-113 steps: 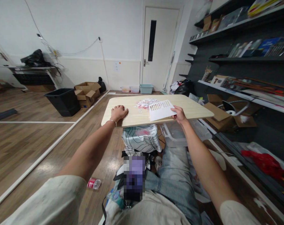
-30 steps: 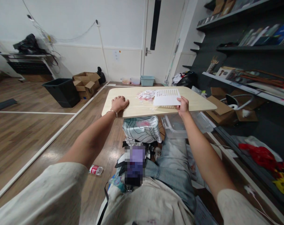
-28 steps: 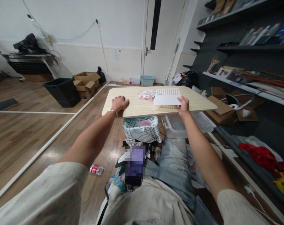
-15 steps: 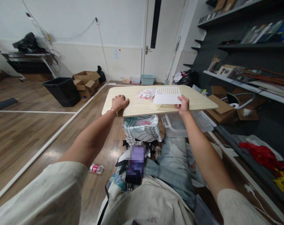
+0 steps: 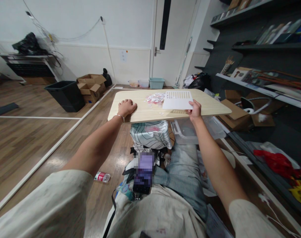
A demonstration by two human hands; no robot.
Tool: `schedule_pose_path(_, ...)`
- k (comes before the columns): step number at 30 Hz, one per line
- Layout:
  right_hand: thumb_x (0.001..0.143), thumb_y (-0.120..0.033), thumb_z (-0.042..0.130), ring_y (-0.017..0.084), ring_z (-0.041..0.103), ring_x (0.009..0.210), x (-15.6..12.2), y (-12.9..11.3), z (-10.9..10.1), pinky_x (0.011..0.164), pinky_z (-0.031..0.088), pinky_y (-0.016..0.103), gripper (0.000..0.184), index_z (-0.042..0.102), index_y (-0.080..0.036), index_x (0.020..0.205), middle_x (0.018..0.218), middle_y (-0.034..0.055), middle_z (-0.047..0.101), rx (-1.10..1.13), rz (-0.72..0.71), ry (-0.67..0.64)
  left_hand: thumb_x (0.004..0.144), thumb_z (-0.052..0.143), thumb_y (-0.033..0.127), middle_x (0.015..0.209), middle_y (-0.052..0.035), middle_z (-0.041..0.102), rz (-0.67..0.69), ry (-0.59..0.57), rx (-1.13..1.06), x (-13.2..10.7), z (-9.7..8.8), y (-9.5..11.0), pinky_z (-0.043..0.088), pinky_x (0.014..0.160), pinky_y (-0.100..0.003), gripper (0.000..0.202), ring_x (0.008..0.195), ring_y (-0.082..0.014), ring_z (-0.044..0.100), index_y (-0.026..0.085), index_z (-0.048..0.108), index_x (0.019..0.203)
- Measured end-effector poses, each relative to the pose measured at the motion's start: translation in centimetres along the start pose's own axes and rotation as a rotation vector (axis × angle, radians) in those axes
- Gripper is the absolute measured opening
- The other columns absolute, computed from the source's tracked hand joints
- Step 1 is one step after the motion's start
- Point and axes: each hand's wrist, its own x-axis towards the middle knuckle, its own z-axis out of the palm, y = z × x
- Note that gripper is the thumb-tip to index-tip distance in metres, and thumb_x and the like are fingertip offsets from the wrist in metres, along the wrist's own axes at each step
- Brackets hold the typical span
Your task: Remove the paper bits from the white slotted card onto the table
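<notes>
A small light-wood table (image 5: 145, 114) stands in front of me. My left hand (image 5: 126, 107) rests on its near left part with the fingers curled under, holding nothing that I can see. My right hand (image 5: 195, 110) pinches the near right corner of a white sheet (image 5: 177, 100) with a row of slots cut along its far edge. The sheet is held just above the tabletop. A heap of small white and pink paper scraps (image 5: 154, 98) lies on the table just left of the sheet.
A clear plastic tub (image 5: 187, 132) and a patterned bag (image 5: 150, 135) sit under the table. A black bin (image 5: 63, 96) and cardboard boxes (image 5: 91, 87) stand at the left. Shelves (image 5: 264, 89) line the right wall. A small bottle (image 5: 102, 177) lies on the floor.
Since the earliest frame my right hand has swung the white sheet from tilted to squared and lower over the table. In the last second almost nothing moved; my left hand stayed put.
</notes>
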Motion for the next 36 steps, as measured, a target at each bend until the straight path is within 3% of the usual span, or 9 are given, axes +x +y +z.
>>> schedule_pose_path(12, 0.066, -0.041, 0.069, 0.008, 0.031, 0.046, -0.01, 0.05, 0.10, 0.036, 0.021, 0.019, 0.029, 0.047, -0.023, 0.073, 0.060, -0.0050, 0.045, -0.018, 0.007, 0.024, 0.096, 0.037, 0.053, 0.137, -0.0174, 0.063, 0.007, 0.005, 0.004, 0.04, 0.20, -0.02, 0.039, 0.107, -0.050, 0.052, 0.128, -0.0369, 0.054, 0.020, 0.068, 0.122)
schedule_pose_path(25, 0.070, -0.039, 0.070, 0.007, 0.029, 0.041, 0.38, 0.20, -0.09, 0.036, 0.023, 0.019, 0.029, 0.047, -0.023, 0.073, 0.057, -0.0062, 0.044, 0.003, 0.022, -0.016, 0.095, 0.038, 0.053, 0.138, -0.0181, 0.062, 0.001, 0.004, -0.025, 0.10, 0.17, 0.04, 0.038, 0.108, -0.052, 0.051, 0.129, -0.0382, 0.053, 0.020, 0.067, 0.123)
schedule_pose_path(36, 0.063, -0.034, 0.072, 0.005, 0.030, 0.039, 0.44, 0.00, -0.22, 0.033, 0.024, 0.016, 0.026, 0.049, -0.022, 0.071, 0.054, -0.0067, 0.046, 0.043, 0.062, -0.061, 0.095, 0.037, 0.053, 0.138, -0.0189, 0.062, 0.009, 0.005, 0.002, 0.06, 0.15, 0.09, 0.039, 0.106, -0.052, 0.053, 0.128, -0.0384, 0.054, 0.019, 0.066, 0.125)
